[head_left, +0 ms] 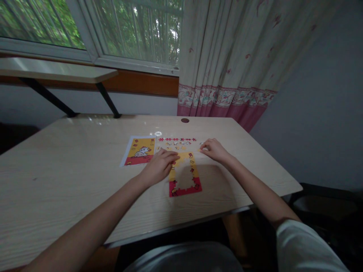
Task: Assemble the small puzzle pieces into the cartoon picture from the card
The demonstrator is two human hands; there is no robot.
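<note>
A jigsaw puzzle lies on the table with its yellow and red border joined and bare tabletop inside it. My left hand rests at its upper left corner, fingers stretched out over the edge pieces and gripping nothing visible. To the right of the puzzle's top edge, my right hand is closed in a pinch on a small yellow puzzle piece, mostly hidden by the fingertips. Beyond the puzzle, loose red pieces form a row, with white and yellow pieces in rows nearer me.
A picture sheet with a white animal on yellow and red lies left of the pieces. The wooden table has a round dark cable hole at the back. A raised shelf stands at back left; a curtain hangs behind.
</note>
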